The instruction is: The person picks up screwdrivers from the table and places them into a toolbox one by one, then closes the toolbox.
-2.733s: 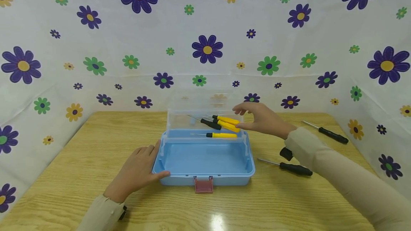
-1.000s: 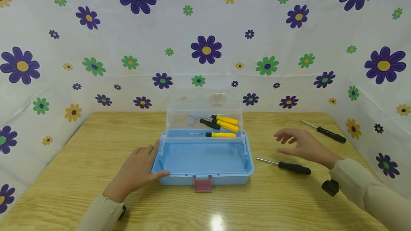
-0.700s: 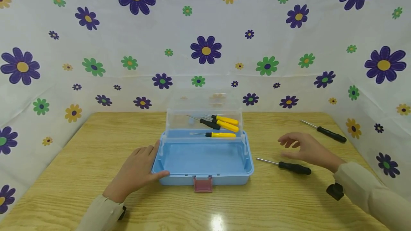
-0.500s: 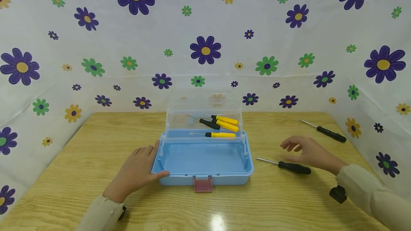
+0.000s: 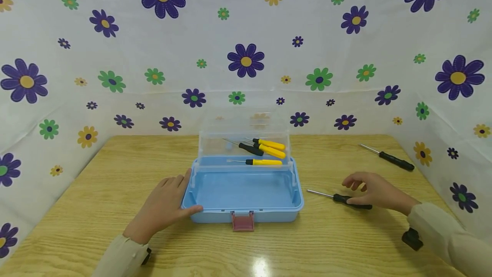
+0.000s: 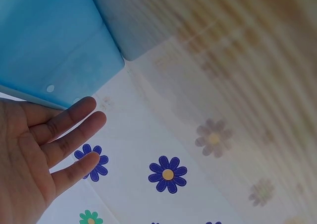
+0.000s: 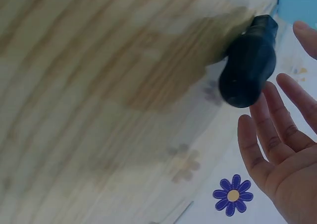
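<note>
Right wrist view: right hand (image 7: 292, 169) with fingers apart and only slightly bent, nothing gripped. Butt of the near black screwdriver (image 7: 245, 70) close by the fingertips; contact cannot be told.

Head view agrees: the right hand is just above that screwdriver's handle, thumb overlapping it, fingers loosely curved with a wide gap to the thumb. The screwdriver lies on the table (image 5: 153, 151), right of the blue box (image 5: 209, 217) and apart from it, shaft pointing left toward the box.

Left hand (image 5: 165, 202) at the box's left side: fingers along the outer wall, thumb reaching to the front left corner of the rim. Left wrist view has its fingers mostly straight, spread, not wrapped round anything.

Box: pink latch (image 5: 243, 222) hanging at the front. Clear tray (image 5: 215, 148) raised over the rear part. In the tray, a black-handled screwdriver (image 5: 251, 148) beside two yellow ones, the upper yellow screwdriver (image 5: 272, 144) and the middle yellow screwdriver (image 5: 273, 151). A lower yellow screwdriver (image 5: 267, 162) lies nearer the front, almost level, tip left.

Farther out: far black screwdriver (image 5: 396, 160) on the table, beyond the right hand, tip to the upper left. Flower-printed cloth (image 5: 153, 50) behind.
</note>
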Available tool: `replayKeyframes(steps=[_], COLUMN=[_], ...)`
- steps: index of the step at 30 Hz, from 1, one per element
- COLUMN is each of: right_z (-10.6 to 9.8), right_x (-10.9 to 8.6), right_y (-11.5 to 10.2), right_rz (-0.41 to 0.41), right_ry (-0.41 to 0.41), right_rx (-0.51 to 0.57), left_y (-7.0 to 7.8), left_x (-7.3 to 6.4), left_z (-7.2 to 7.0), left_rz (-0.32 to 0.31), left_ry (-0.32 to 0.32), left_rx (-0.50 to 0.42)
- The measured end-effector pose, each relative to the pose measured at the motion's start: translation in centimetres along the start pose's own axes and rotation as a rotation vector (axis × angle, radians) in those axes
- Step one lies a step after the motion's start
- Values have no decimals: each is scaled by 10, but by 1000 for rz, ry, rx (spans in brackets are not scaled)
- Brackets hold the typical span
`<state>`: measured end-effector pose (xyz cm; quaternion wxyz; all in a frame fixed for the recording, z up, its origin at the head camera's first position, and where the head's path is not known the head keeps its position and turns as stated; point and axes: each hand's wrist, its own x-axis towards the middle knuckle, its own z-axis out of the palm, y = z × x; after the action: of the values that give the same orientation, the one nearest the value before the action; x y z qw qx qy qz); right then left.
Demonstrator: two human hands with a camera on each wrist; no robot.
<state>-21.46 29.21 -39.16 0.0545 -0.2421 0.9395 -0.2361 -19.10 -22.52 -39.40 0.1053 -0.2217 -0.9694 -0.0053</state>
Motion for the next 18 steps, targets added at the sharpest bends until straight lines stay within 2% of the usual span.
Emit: replayKeyframes(steps=[18], right_z=[3], right_x=[-11], right_y=[11], right_rz=[-12], right_ry=[-56], right_rx=[34], left_y=[-2], left_x=[-1], left_z=[4], left_rz=[6], left_ry=[-4], left_rx=[-2])
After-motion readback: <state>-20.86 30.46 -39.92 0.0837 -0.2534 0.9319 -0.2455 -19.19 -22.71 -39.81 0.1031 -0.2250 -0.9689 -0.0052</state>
